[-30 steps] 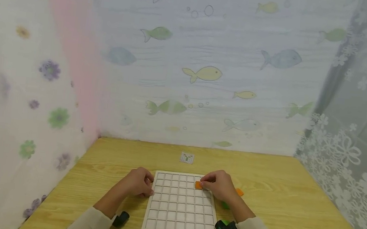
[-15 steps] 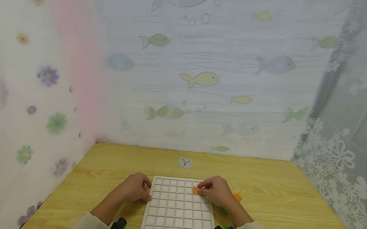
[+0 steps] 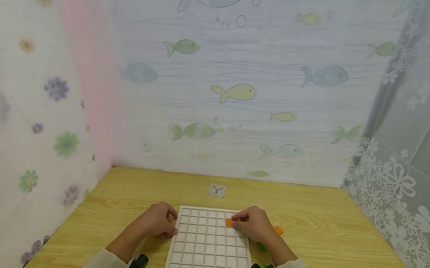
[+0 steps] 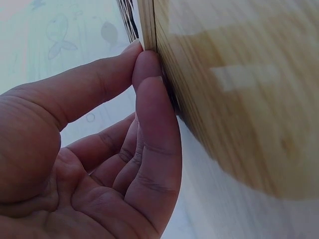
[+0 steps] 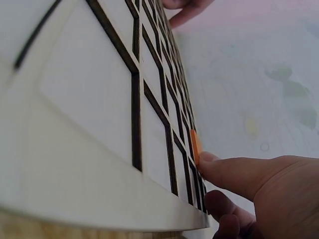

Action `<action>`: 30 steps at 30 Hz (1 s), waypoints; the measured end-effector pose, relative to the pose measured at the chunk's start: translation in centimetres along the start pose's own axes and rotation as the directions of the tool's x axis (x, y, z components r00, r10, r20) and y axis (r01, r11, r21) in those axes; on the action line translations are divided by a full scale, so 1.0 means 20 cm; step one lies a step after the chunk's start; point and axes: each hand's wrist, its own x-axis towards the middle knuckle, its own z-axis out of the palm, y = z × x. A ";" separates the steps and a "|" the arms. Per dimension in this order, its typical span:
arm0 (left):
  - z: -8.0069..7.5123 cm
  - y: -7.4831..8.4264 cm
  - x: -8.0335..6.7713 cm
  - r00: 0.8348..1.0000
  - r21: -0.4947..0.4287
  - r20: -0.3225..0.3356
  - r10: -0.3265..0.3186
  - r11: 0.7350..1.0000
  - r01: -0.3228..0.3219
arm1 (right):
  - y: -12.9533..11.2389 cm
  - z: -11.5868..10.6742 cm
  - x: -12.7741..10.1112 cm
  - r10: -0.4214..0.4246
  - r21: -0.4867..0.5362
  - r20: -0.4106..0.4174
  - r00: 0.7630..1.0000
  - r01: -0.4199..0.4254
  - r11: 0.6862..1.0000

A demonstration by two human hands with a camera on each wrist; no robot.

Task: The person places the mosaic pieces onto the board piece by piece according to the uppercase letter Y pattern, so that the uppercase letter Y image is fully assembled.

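Observation:
A pale wooden board [image 3: 204, 251] with a grid of square recesses lies flat on the table. My left hand [image 3: 159, 221] is at its left edge, and in the left wrist view thumb and fingertips pinch the rim of the board [image 4: 147, 25]. Over the upper right of the grid, my right hand [image 3: 255, 224] holds a small orange tile [image 3: 229, 223] between thumb and fingers. The right wrist view has the thumb of the right hand [image 5: 244, 177] against the orange tile [image 5: 195, 144], which sits at a grid cell; the fingers are partly hidden behind the board.
Beyond the board lies a small card [image 3: 217, 190] printed with a Y pattern on a grid. Another orange piece [image 3: 278, 230] and green pieces [image 3: 262, 247] lie right of the board, partly covered by the right hand and arm. Patterned curtains surround the wooden table [image 3: 146, 188].
The head view has tilted up slightly, so everything sits a little lower in it. Both hands keep their places at the board, and the orange tile stays at the same cell.

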 end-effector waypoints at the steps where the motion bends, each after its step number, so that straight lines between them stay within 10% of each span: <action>1: 0.00 0.00 0.00 1.000 0.000 0.005 0.007 1.000 -0.007 | 0.00 0.00 0.00 -0.002 -0.003 -0.001 1.000 0.002 1.000; 15: -0.01 0.00 0.01 1.000 -0.003 0.010 -0.014 1.000 0.014 | 0.00 -0.02 0.00 -0.033 -0.011 -0.008 0.999 0.033 0.999; 30: -0.01 -0.02 0.02 0.999 -0.009 0.033 0.008 1.000 -0.008 | 0.09 -0.14 0.01 0.109 0.039 -0.046 0.993 -0.107 0.994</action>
